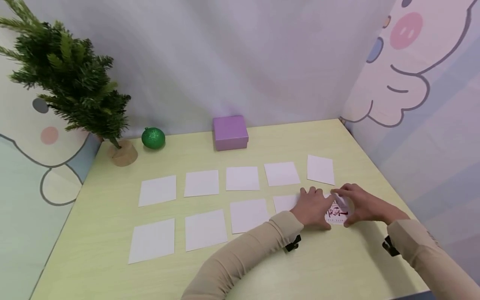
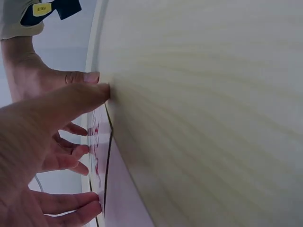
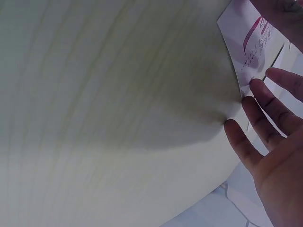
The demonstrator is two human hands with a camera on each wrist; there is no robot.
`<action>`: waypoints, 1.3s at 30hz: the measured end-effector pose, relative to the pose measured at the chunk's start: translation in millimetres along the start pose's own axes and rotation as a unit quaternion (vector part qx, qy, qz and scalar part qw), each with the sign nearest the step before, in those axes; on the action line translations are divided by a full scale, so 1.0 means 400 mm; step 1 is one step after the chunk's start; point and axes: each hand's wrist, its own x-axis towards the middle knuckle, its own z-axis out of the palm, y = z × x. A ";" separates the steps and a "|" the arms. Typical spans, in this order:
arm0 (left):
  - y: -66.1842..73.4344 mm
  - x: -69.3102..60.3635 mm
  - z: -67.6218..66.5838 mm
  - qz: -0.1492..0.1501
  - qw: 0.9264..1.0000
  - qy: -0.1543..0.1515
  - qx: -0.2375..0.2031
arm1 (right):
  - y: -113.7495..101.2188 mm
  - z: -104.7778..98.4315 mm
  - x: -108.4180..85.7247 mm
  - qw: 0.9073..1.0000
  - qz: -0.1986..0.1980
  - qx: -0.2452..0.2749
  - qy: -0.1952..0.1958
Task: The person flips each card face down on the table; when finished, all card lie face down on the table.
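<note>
A square card (image 1: 336, 214) with red writing lies at the right end of the front row, between my two hands. My left hand (image 1: 314, 208) is on its left side, the thumb (image 2: 97, 94) at the near edge and fingertips (image 2: 92, 208) farther back along it. On the opposite side is my right hand (image 1: 365, 204), its fingers (image 3: 270, 101) spread and touching the card's edge and the table. Neither hand curls around the card. Part of a blank white card (image 1: 284, 203) shows just behind my left hand, which hides the rest of it.
Several blank white cards, such as a near-left one (image 1: 153, 241) and a back-right one (image 1: 320, 169), form two rows on the pale wooden table (image 1: 270, 271). Behind them stand a purple box (image 1: 230, 133), a green glittery ball (image 1: 153, 138) and a small artificial tree (image 1: 75, 79).
</note>
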 end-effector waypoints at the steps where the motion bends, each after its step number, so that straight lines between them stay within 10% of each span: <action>1: 0.001 0.001 -0.001 0.000 1.000 -0.002 -0.001 | -0.002 0.002 -0.002 1.000 0.001 0.001 -0.001; 16: 0.006 0.003 -0.001 0.012 1.000 0.010 -0.004 | -0.028 0.017 -0.031 0.998 -0.030 -0.044 0.037; 24: 0.000 0.007 -0.012 0.051 0.998 0.043 0.012 | -0.048 -0.002 -0.036 0.982 -0.097 -0.116 0.112; 39: -0.003 0.005 -0.066 0.118 0.991 0.061 0.019 | -0.072 -0.042 -0.057 0.982 -0.107 0.014 0.153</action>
